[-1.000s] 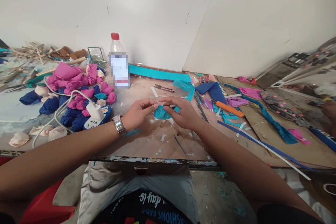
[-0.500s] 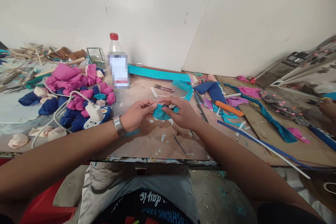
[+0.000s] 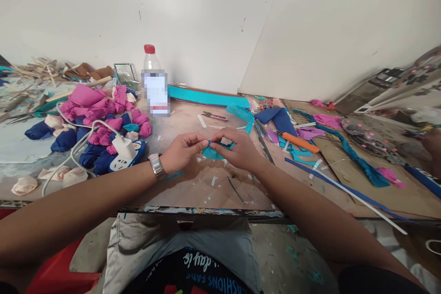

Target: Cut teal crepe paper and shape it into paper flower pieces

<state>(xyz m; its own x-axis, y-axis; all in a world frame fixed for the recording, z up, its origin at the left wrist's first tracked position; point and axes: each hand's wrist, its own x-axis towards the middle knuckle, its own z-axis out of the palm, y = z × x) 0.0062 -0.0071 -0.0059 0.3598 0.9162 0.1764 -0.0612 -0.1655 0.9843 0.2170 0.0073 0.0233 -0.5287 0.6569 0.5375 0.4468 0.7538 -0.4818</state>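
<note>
Small teal piece of soft fabric (image 3: pixel 215 151), partly folded, is pinched between both hands just above the middle of the worn brown bench (image 3: pixel 193 183): left hand (image 3: pixel 181 152) closed on its left edge with thumb and forefinger, right hand (image 3: pixel 237 150) curled over its top and right side, so the step looks like rolling or folding the piece. Next move likely calls for a tight, even turn with both pinches kept. Bare bench lies below the hands toward the near edge; white plug on a power strip (image 3: pixel 124 150) sits near left, orange-handled cutter (image 3: pixel 301 143) near right.
</note>
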